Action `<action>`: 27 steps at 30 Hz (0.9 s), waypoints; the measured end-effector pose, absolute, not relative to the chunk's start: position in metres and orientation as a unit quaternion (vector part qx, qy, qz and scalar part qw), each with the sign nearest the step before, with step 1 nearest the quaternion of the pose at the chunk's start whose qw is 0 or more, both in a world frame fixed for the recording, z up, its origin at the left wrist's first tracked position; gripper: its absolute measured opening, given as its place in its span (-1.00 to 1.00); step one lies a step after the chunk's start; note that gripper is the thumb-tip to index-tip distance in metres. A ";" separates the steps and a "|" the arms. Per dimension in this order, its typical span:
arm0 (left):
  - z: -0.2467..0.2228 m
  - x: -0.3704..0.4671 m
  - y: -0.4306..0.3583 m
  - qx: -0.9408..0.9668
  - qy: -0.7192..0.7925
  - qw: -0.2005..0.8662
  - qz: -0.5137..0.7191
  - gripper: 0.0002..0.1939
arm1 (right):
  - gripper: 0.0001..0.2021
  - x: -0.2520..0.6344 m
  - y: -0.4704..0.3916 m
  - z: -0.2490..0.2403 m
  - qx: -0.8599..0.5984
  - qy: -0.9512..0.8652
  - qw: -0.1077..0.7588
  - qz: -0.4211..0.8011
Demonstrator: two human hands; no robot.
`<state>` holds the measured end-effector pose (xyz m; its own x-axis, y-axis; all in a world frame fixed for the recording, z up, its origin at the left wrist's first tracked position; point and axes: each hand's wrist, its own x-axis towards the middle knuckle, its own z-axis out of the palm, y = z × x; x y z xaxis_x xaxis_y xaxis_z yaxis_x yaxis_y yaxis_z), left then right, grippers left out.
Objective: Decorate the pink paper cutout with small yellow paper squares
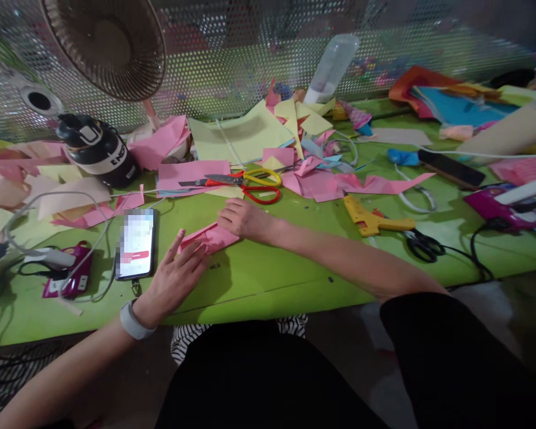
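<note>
A folded piece of pink paper (pixel 221 237) lies on the green table between my hands. My left hand (pixel 181 277) rests over its left part with the fingers stretched out and spread. At the paper's right end, my right hand (pixel 241 219) has its fingers curled and closed on the edge; the fingertips are partly hidden. Just beyond the hands lie red-and-yellow-handled scissors (pixel 243 180), on loose pink and yellow sheets. A phone (pixel 136 244) with a lit screen lies left of my left hand.
A yellow glue gun (pixel 375 219) and black-handled scissors (pixel 424 245) lie to the right. Paper scraps (pixel 312 179) spread across the back. A black bottle (pixel 100 152), a fan (pixel 109 44), cables and purple power strips (pixel 74 271) stand or lie around the table (pixel 268 280).
</note>
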<state>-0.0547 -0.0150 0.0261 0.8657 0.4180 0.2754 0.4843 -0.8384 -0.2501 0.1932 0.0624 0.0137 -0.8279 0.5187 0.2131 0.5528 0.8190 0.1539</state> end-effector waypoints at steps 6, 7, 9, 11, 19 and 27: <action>0.025 -0.057 -0.016 -0.961 -0.214 0.132 -0.114 -0.57 | -0.66 0.215 0.025 0.023 -0.367 -0.928 0.065 -0.025; 0.025 -0.055 -0.015 -0.957 -0.225 0.132 -0.124 -0.54 | -0.66 0.219 0.017 0.023 -0.389 -0.919 0.065 -0.028; 0.024 -0.049 -0.012 -0.940 -0.281 0.119 -0.154 -0.45 | -0.66 0.224 0.001 0.023 -0.430 -0.899 0.067 -0.051; 0.021 -0.042 -0.005 -0.917 -0.352 0.074 -0.172 -0.26 | -0.65 0.227 -0.013 0.021 -0.467 -0.878 0.067 -0.077; -0.005 -0.011 0.025 -0.917 -0.384 -0.039 -0.100 -0.30 | -0.72 0.224 -0.031 0.011 -0.547 -0.830 0.089 -0.070; -0.015 -0.001 0.046 -0.891 -0.413 -0.098 -0.162 -0.32 | -0.75 0.232 -0.024 0.015 -0.532 -0.838 0.121 0.028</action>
<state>-0.0014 0.0465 -0.0146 0.6064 0.7678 0.2066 0.7042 -0.6393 0.3088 0.2317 -0.0237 0.0152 -0.4047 0.8978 0.1735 0.8843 0.4326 -0.1757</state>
